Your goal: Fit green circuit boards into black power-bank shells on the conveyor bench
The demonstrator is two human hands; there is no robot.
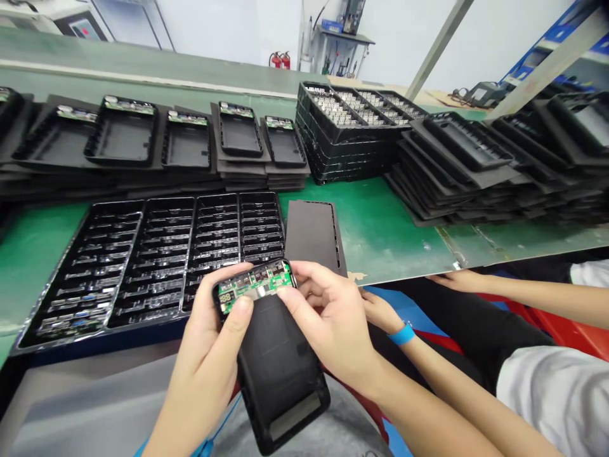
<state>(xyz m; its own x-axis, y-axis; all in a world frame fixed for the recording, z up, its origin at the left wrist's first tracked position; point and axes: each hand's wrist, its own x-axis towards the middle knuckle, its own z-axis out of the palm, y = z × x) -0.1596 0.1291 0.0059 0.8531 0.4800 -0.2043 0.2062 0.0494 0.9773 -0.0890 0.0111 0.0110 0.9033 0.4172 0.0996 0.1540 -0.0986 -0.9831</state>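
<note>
A black plastic case (280, 368) is held tilted above my lap, with a green circuit board (259, 289) seated across its top end. My left hand (216, 343) wraps round the case's left side, its thumb resting on the board's lower edge. On the other side, my right hand (328, 324) grips the top right corner, thumb pressed at the board's edge and fingers curled behind. Just beyond the hands lies a grey foam sheet (311, 235) on the green table (375, 222). Left of it, a black compartment tray (190, 247) holds several boards at its lower left.
Black cases with boards (238, 130) rest on stacked grey sheets along the back. Stacked trays of small metal parts (342, 149) stand behind. More cases on sheets (469, 143) are piled at right. Beside me on the right are another person's arms (457, 374).
</note>
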